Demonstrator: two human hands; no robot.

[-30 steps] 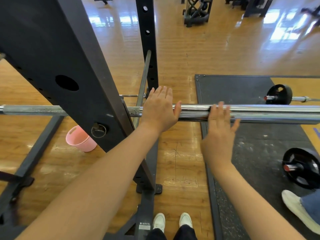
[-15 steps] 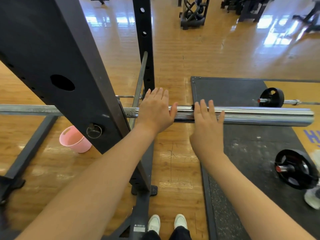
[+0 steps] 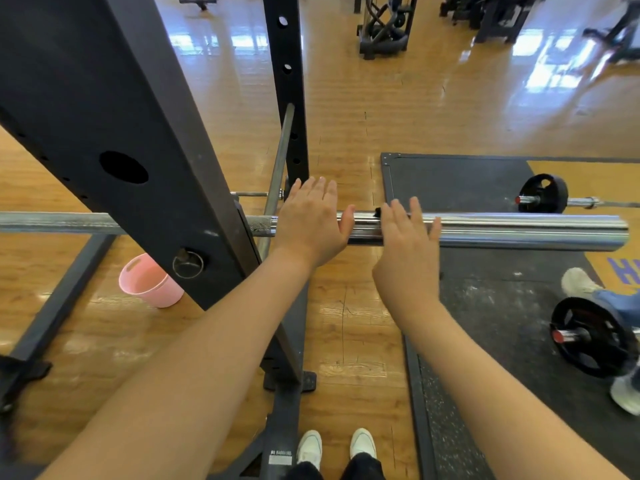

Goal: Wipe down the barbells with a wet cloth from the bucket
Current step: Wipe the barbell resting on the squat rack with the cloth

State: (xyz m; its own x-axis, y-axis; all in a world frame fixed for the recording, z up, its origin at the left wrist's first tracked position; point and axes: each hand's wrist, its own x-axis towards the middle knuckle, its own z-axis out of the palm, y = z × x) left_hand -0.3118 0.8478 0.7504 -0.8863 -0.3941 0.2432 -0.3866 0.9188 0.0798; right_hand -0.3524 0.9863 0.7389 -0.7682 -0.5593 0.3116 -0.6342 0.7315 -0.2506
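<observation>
Barbell: long chrome steel barbell [image 3: 502, 230] is lying level across the black steel squat rack [image 3: 114, 140], its thick sleeve end reaching out over the dark rubber floor mat [image 3: 485, 188].
Left hand: left hand [image 3: 311, 226] is resting palm-down on the bar just right of the rack upright, fingers straight and together, thumb touching the sleeve collar.
Right hand: right hand [image 3: 407, 251] is pressing flat on the sleeve just beside the left hand, fingers extended and slightly spread.
Cloth: small dark scrap [image 3: 378, 212] is showing at the right fingertips; whether it is the cloth cannot be told.
Bucket: pink plastic bucket [image 3: 149, 282] is standing on the wooden floor [image 3: 381, 109] behind the upright, well apart from both hands.
Other stock: two black-plated barbells [image 3: 543, 194] are lying on the mat at right.
</observation>
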